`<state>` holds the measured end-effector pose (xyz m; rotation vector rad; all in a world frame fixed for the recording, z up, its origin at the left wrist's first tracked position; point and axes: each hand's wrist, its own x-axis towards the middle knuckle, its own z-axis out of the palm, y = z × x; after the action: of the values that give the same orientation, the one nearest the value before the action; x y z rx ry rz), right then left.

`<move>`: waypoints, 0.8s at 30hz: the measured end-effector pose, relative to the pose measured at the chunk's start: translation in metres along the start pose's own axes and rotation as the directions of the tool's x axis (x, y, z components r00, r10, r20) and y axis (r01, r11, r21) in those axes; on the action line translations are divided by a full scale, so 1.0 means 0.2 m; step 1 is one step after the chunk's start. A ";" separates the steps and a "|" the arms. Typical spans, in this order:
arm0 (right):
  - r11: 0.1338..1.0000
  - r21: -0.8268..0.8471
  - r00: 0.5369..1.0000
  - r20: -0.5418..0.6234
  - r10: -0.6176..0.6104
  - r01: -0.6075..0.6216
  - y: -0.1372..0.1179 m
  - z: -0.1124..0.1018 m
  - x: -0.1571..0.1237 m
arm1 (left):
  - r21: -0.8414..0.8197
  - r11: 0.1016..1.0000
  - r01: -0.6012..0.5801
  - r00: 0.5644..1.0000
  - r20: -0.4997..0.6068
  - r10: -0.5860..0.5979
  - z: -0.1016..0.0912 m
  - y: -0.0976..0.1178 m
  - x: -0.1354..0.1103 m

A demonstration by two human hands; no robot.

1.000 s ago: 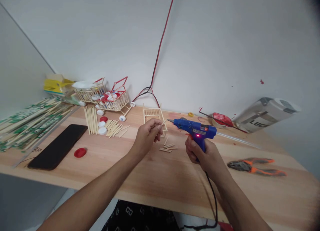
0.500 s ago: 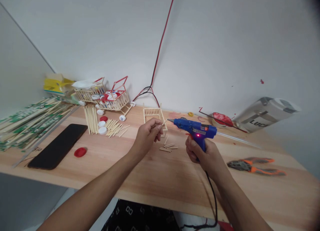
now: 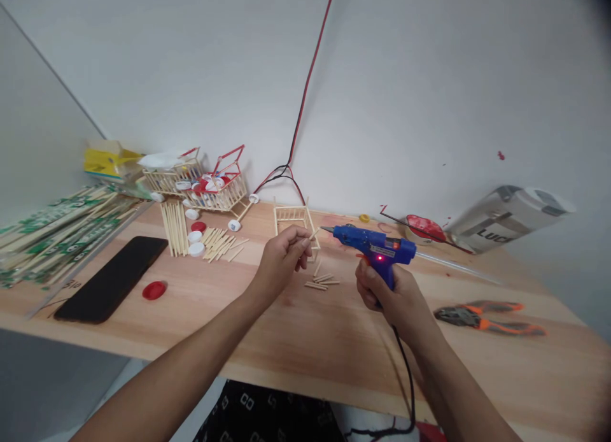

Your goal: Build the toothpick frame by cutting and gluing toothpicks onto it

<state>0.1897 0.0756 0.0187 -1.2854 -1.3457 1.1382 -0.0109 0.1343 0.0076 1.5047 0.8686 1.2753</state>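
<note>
My left hand point(image 3: 281, 258) pinches a short wooden stick point(image 3: 312, 235) above the wooden table point(image 3: 305, 327). My right hand point(image 3: 392, 295) grips the handle of a blue glue gun point(image 3: 375, 248) with a red light lit; its nozzle points left, close to the stick's tip. A few short cut sticks point(image 3: 322, 280) lie on the table just below and between my hands. Behind the stick stands a small open frame of sticks point(image 3: 292, 218).
Orange-handled pliers point(image 3: 487, 318) lie at the right. A black phone point(image 3: 112, 278), a red cap point(image 3: 153, 290), piles of sticks point(image 3: 198, 238) and small stick carts point(image 3: 200, 182) lie at the left. Packed chopsticks point(image 3: 52, 233) fill the far left. A grey box point(image 3: 508, 216) leans at the back right.
Almost nothing has changed; the glue gun and my right hand have shifted a little to the right, and the left hand keeps the stick in place.
</note>
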 end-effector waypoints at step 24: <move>1.000 -0.020 1.000 -0.001 0.018 -0.018 -0.02 0.01 0.00 | -0.042 0.999 0.004 1.000 -0.015 -0.004 0.00 0.00 0.00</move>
<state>0.1868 0.0746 0.0217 -1.3143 -1.3503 1.1391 -0.0111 0.1339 0.0068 1.4617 0.8491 1.2956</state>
